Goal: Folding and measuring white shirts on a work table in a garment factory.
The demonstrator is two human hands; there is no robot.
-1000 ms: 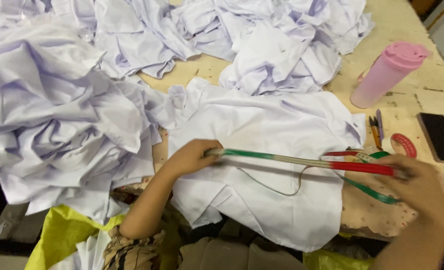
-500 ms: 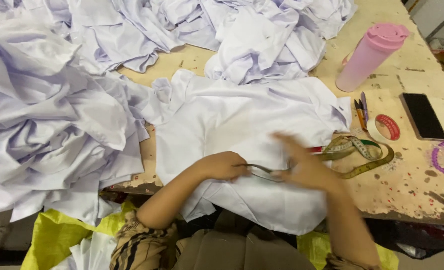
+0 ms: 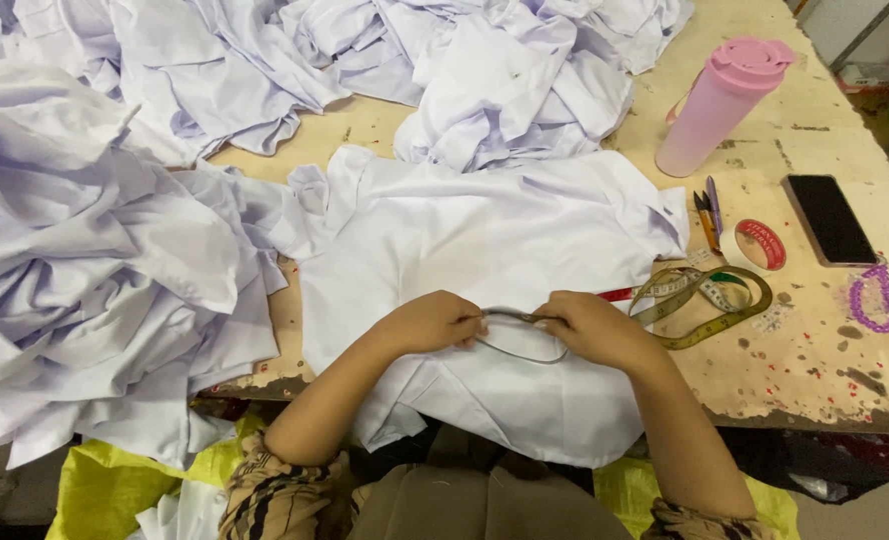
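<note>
The left hand (image 3: pixel 433 322) and the right hand (image 3: pixel 590 328) rested close together on a flat white garment (image 3: pixel 485 235) spread across the desk (image 3: pixel 825 370). Each hand's grip was closed, fingers pinched on an end of a thin dark cord loop (image 3: pixel 520 348), which sagged in a shallow curve between the hands and lay against the cloth. The garment served as reference for the rest. Just to its right lay a coiled measuring tape (image 3: pixel 710 300), its near end beside the right hand. Further right stood a small roll of red-edged tape (image 3: pixel 762 245) and, touching that roll's left side, a pair of pens (image 3: pixel 709 215). A pink bottle (image 3: pixel 723 105) stood upright beyond the garment's right corner. A dark phone (image 3: pixel 830 218) and a purple bead string (image 3: pixel 873 300) lay well to the right. Heaped white garments (image 3: pixel 95 230) crowded its left and far sides.
</note>
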